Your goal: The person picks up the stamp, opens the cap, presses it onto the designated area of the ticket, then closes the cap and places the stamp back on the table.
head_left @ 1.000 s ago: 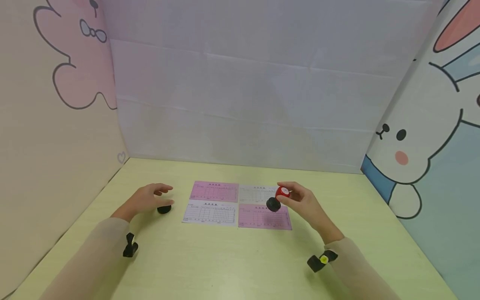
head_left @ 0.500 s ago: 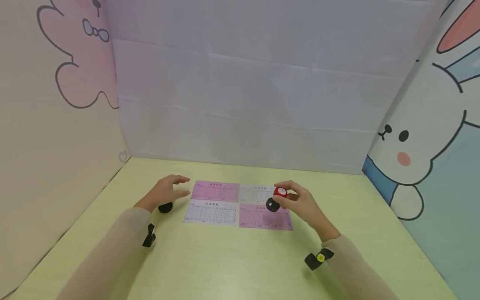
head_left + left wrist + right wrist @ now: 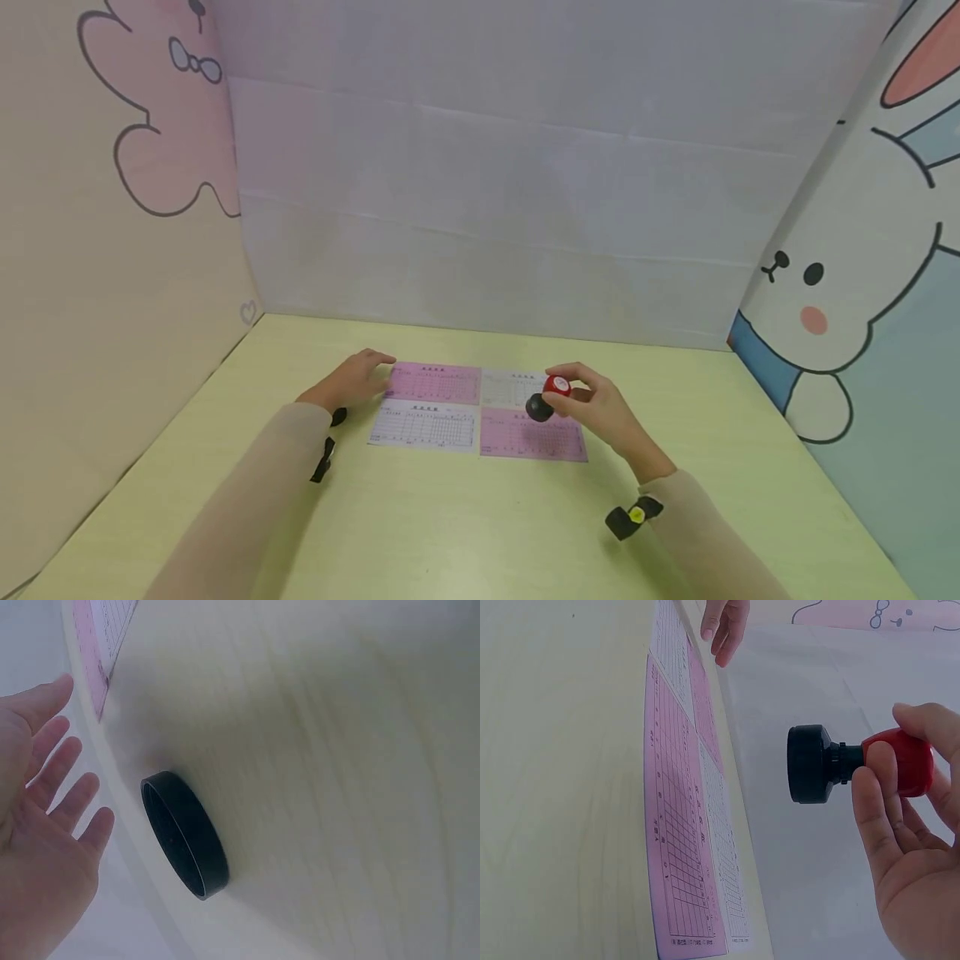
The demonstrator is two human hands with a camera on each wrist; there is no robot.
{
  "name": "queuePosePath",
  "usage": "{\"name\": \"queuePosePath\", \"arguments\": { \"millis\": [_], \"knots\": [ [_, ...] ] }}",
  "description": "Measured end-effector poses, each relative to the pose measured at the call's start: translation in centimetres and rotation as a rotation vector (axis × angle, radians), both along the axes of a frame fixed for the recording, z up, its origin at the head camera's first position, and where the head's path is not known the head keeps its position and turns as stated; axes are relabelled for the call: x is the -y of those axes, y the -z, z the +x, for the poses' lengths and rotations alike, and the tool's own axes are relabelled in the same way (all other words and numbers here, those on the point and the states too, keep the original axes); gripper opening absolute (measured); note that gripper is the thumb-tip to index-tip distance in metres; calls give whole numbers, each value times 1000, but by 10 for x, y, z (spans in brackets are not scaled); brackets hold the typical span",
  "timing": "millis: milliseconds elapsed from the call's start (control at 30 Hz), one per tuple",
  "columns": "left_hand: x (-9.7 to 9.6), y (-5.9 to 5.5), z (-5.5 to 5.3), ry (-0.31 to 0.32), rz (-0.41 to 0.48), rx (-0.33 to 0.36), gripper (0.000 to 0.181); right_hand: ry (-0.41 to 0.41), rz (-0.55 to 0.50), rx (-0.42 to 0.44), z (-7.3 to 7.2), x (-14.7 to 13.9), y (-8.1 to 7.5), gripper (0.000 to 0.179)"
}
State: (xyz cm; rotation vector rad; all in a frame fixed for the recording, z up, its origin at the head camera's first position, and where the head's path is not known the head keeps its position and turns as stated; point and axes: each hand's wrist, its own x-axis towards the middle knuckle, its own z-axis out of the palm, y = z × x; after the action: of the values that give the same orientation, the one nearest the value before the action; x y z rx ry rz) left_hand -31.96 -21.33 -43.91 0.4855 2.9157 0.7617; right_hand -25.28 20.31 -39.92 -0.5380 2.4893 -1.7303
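Observation:
My right hand [image 3: 606, 410] grips a stamp by its red knob [image 3: 557, 386]. Its black base [image 3: 810, 765] hangs over the sheets, apart from the paper in the right wrist view. At the far left edge of the pink sheet [image 3: 435, 383], my left hand [image 3: 348, 383] reaches out with straight fingers, holding nothing. Whether its fingertips touch the paper I cannot tell. A black round cap [image 3: 187, 832] lies on the table below the left palm, hollow side showing in the left wrist view; the wrist partly hides it in the head view.
Beside that sheet lie a white slip [image 3: 510, 387], another white slip [image 3: 423, 427] and a second pink slip [image 3: 525, 442], all printed with grids. They rest together on the pale yellow table [image 3: 450, 525]. Walls stand behind [image 3: 480, 208] and at both sides.
The left hand has moved right and away from me, from above the black cap to the pink sheet's edge. The right hand with the stamp has shifted slightly left.

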Motion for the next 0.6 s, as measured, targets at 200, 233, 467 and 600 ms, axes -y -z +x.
{"name": "queuePosePath", "arguments": {
  "millis": [200,233,467,600],
  "knots": [
    [-1,5,-5,53,-23,25,47,-24,-10,-9,-3,3,2,41],
    [-1,6,-6,61,-34,29,48,-28,-13,-12,-3,4,2,41],
    [-2,3,-4,95,-97,32,48,-33,-21,-16,-8,14,8,40],
    [-4,0,-3,114,-132,27,49,-46,-24,-15,-14,23,10,39]
  ]
}}
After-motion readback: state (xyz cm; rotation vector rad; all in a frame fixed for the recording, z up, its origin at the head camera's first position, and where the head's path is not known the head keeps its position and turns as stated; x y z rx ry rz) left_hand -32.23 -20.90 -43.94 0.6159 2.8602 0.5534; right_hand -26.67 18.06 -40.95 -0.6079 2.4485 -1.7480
